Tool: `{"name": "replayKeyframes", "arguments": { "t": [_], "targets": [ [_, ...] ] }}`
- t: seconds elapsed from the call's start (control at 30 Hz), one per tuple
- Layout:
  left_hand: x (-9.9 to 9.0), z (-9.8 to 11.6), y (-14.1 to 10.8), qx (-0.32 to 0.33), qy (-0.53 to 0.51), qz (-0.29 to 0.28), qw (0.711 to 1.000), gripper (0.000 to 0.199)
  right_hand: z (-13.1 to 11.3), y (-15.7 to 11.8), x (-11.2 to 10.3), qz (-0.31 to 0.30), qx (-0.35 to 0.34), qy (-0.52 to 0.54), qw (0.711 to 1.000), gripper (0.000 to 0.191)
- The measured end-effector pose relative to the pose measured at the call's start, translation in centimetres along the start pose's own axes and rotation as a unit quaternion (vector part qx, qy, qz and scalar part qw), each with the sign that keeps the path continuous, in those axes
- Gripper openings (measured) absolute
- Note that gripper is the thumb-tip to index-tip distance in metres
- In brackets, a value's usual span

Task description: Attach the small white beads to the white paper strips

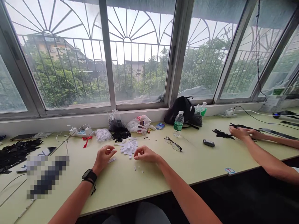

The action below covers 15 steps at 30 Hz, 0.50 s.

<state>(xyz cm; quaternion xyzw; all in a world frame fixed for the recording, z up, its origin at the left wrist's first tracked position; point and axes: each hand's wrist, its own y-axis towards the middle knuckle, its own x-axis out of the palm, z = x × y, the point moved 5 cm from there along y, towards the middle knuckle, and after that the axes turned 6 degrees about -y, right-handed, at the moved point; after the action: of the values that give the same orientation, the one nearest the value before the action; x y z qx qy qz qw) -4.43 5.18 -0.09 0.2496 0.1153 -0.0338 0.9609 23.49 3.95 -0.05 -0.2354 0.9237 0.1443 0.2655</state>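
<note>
My left hand (pixel 104 158) is over the table with its fingers curled and the fingertips drawn together; what they hold, if anything, is too small to make out. A short white strip (pixel 112 160) shows just below those fingertips. Opposite it, my right hand (pixel 147 154) has bent fingers and thumb close together at the edge of a pile of white strips (pixel 129 147). Anything within that pinch is hidden. Several small white round pieces (pixel 138 170) lie on the tabletop below my right hand. A dark watch (pixel 89 175) is on my left wrist.
Behind the pile are black pieces (pixel 121 134) and plastic bags (pixel 139 124). Glasses (pixel 173 144) and a water bottle (pixel 178 123) stand to the right. Further right, another person's hands (pixel 240 133) handle black strips (pixel 223 134). A power strip (pixel 81 132) sits left.
</note>
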Motion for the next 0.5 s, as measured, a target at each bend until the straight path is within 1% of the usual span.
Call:
{"name": "replayKeyframes", "arguments": {
  "t": [0.1,0.23,0.37,0.5],
  "targets": [
    [0.1,0.0,-0.1,-0.011,0.012,-0.001,1.0,0.036,-1.2,-0.4,0.8,-0.05,-0.03,-0.043,0.997,0.03],
    [0.1,0.8,0.0,0.014,0.043,0.008,0.999,0.033,-2.1,-0.6,1.6,-0.087,-0.068,-0.073,0.991,0.036],
    [0.6,1.7,-0.3,0.022,0.006,0.014,1.0,0.035,-2.0,-0.7,1.9,-0.105,-0.081,-0.075,0.988,0.036],
    [1.9,2.2,-0.7,-0.005,-0.05,0.011,0.999,0.034,-2.1,-0.7,1.9,-0.103,-0.089,-0.046,0.99,0.033]
  ]
}}
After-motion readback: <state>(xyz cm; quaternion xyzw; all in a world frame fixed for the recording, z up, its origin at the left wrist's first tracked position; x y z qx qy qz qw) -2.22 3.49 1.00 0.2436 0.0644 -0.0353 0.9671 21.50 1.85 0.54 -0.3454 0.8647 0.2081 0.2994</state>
